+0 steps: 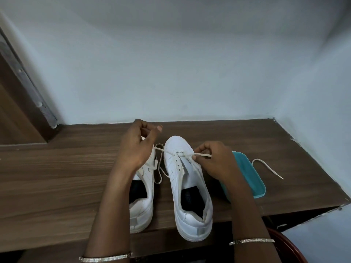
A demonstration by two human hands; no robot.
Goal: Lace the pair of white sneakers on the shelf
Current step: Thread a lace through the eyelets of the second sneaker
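Two white sneakers stand side by side on a brown wooden shelf [57, 168], toes toward the wall. The right sneaker [190, 190] has a white lace [161, 168] threaded through its lowest eyelets. My left hand [135, 147] is raised above the left sneaker [143, 205] and pinches one end of that lace. My right hand [212, 160] pinches the other end beside the right sneaker's eyelets; the lace tip pokes out to the right. My left forearm hides much of the left sneaker.
A teal plastic tray [252, 177] lies right of the right sneaker, partly under my right wrist. A second loose white lace [269, 168] trails from it toward the shelf's right edge. White walls close the back and right; a dark red chair edge [292, 247] shows at bottom right.
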